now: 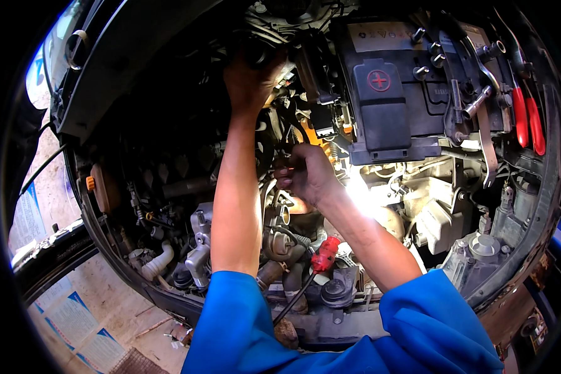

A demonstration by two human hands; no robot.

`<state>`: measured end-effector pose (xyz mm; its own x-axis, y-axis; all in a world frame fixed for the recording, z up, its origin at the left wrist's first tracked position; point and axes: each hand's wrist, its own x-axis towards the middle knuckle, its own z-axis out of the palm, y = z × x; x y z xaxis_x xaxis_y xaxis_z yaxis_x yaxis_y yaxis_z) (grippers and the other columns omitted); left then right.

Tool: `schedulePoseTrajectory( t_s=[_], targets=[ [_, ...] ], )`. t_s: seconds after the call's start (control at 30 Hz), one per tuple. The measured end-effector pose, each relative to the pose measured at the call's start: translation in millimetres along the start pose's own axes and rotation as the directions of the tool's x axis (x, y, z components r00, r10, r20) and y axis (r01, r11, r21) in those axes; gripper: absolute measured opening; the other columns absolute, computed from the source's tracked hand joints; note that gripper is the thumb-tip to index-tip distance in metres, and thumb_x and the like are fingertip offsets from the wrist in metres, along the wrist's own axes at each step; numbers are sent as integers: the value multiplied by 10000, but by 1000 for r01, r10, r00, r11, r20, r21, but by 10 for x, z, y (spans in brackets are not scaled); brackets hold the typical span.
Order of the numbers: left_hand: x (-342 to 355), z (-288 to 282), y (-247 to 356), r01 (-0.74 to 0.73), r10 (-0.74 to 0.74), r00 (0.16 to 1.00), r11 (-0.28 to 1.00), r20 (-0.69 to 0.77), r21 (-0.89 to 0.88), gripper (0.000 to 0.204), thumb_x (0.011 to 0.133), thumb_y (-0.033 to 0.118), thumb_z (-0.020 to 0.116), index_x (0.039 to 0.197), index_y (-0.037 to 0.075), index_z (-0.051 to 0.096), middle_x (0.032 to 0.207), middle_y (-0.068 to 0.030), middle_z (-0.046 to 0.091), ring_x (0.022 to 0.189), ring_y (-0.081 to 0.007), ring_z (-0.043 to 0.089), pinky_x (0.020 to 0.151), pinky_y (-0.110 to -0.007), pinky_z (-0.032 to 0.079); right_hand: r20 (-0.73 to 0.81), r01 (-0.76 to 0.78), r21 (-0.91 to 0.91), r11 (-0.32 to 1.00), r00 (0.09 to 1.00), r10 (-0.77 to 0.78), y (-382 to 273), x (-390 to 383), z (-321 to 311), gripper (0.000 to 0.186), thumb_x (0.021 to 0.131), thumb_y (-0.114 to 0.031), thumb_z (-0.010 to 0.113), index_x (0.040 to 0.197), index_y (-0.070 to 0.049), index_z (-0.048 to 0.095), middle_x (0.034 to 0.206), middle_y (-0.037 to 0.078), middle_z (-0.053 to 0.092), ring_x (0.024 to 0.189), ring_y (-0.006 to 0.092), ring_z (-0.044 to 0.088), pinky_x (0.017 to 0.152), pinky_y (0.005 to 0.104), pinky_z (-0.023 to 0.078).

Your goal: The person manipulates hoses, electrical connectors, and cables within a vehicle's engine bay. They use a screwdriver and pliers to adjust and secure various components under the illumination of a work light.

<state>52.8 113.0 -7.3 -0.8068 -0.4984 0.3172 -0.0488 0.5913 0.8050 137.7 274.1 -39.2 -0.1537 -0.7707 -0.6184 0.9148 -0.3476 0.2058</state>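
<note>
My left hand (248, 84) reaches up into the dark hoses and cables (267, 31) at the back of the engine bay, left of the battery (386, 100); its fingertips are hidden there. Lower down, my right hand (306, 173) is closed among the wiring and pipes below the battery's left corner, and I cannot make out what, if anything, it holds. A bright light glares beside it. A red work light or tool (326, 252) with a black cable lies below my hands, its exact kind unclear.
Several sockets (421, 73), wrenches and red-handled pliers (520, 118) rest on and beside the battery. An orange-capped reservoir (105, 190) sits at the left. The fender edge (87, 93) and front frame (168, 302) border the bay, with papers (81, 318) on the floor outside.
</note>
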Motion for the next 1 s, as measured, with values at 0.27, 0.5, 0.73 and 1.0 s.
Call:
schedulePoseTrajectory(
  t_s=[0.27,0.5,0.73,1.0],
  targets=[
    [-31,-36,32,9,-8,999,999,35,-37,420,733,225,818,1029,-4,628,968,-90,676,879,-135,597,816,-273,471,-76,86,-5,996,993,-86,46,-60,22,109,771,-72,485,736,-77,382,774,121,484,555,121,387,431,228,280],
    [-54,-53,115,-8,8,999,1000,41,8,434,735,284,813,1002,-5,629,945,-115,683,865,-151,611,807,-290,478,-155,101,-126,987,981,-120,60,-100,37,74,801,-65,462,818,-50,391,769,134,480,535,112,376,417,224,281],
    [-41,12,222,-77,101,986,981,-135,176,552,739,438,785,1028,-12,650,889,-156,696,797,-222,669,766,-327,507,-139,65,0,998,988,-64,27,-98,67,121,788,-91,492,751,-65,380,767,135,484,550,115,379,426,227,278],
    [-321,-53,428,-70,117,970,974,-213,216,400,764,331,790,939,6,637,749,-114,672,643,-199,638,651,-310,511,-154,215,-241,946,954,-256,71,-94,-24,77,745,-22,462,701,-41,401,687,108,475,472,103,333,386,242,255]
  ],
)
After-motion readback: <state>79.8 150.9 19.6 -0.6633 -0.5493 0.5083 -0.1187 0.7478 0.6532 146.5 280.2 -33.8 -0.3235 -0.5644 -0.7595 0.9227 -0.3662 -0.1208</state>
